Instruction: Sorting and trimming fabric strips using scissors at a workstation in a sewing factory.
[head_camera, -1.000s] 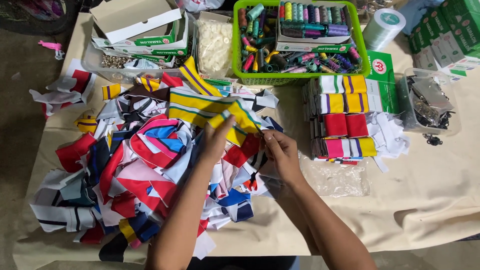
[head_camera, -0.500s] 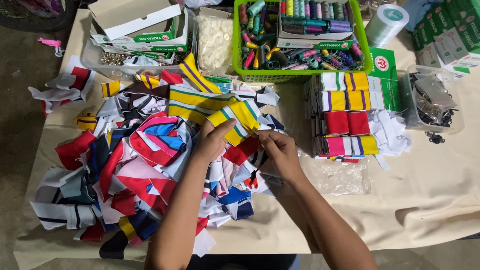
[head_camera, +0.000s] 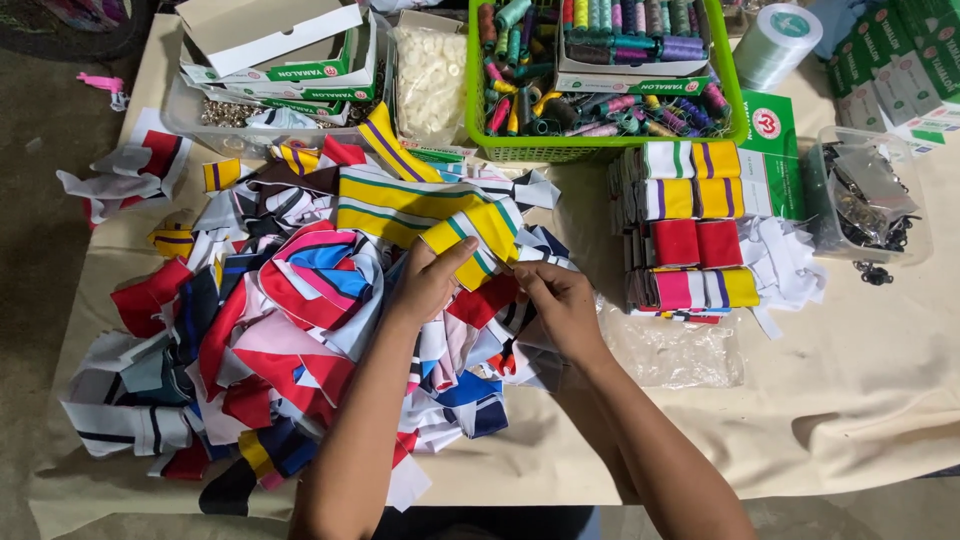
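Sorted: neat stack of folded striped bands (head_camera: 690, 232) at right | In hand: yellow striped band (head_camera: 470, 237), left hand (head_camera: 425, 285) pinching it, right hand (head_camera: 560, 300) apparently gripping its edge | Left: big loose pile of bands (head_camera: 270, 340) on table (head_camera: 860, 400).

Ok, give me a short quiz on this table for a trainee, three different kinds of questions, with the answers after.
1. True or false: both hands grip the yellow striped band.
2. What fills the green basket? A) buttons B) thread spools C) scissors
3. Fill in: the neat stack of folded bands lies to the ___ of the loose pile.

Key:
1. True: the left hand and right hand pinch it above the pile.
2. B; thread spools in many colours.
3. Right.
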